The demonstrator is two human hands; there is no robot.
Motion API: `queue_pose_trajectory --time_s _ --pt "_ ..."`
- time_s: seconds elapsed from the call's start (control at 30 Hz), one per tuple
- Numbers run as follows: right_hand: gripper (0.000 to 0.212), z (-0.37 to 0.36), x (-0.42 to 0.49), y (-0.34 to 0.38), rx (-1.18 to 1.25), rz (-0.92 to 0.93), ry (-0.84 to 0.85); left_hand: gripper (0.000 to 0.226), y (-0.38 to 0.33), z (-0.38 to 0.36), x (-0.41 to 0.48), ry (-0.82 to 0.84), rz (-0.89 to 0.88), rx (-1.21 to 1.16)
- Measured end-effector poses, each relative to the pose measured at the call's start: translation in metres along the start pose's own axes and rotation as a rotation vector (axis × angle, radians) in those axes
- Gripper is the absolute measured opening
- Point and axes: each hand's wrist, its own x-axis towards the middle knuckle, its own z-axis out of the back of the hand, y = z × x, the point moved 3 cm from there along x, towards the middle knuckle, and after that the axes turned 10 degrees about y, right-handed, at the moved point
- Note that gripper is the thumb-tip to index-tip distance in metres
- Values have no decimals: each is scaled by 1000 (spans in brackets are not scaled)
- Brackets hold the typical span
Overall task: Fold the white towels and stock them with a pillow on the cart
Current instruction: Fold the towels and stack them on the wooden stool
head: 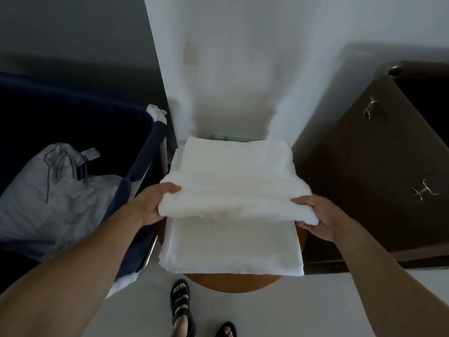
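Round table (233,285) under towel stack (230,249); both hands, left (155,205) and right (320,217), grip folded towel's (233,186) near corners, cart (136,181) left, left hand nearer.

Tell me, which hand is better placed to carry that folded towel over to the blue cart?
Probably the left hand. It grips the folded towel on the side next to the blue cart. The right hand holds the far edge, by the brown cabinet.
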Motion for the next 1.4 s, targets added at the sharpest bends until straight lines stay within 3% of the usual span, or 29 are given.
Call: queue_pose_trajectory --time_s 0.17,0.3,0.43,0.57,0.73,0.87,0.97,1.07,1.13,1.2,1.3,1.4 --pt "33 -10 -13 35 46 219 74 28 -27 -12 -31 22 -146 -62" --pt "43 7 -15 -22 -84 61 24 42 35 2 -48 -69 -6 -12" --pt "33 25 -18 -85 -194 -119 -98 32 99 11 -55 -179 142 177" --pt "27 27 -10 -91 -177 -93 -238 27 103 3 -54 -246 97 169" --pt "27 24 -6 -63 -240 -27 -254 12 83 2 -52 -367 -44 154" --pt "19 26 -11 -92 -388 -114 -368 8 105 9 -44 -436 19 431" --pt "17 29 -9 -120 -449 -189 -430 34 121 13 -32 -458 61 561" --pt "39 28 -6 -113 -676 -197 -459 54 119 9 -31 -482 72 740" --pt "58 24 -6 -103 -914 -125 -551 76 113 3 -33 -558 -12 1117" --pt "76 8 -7 -93 -1222 127 -650 90 108 -15 -31 -535 -162 1542" --pt "74 -32 5 -102 -1589 480 -459 77 116 -47 -18 -256 -294 1863" --pt "65 -46 27 -139 -1755 431 -215 71 133 -51 -2 -118 -252 1891"
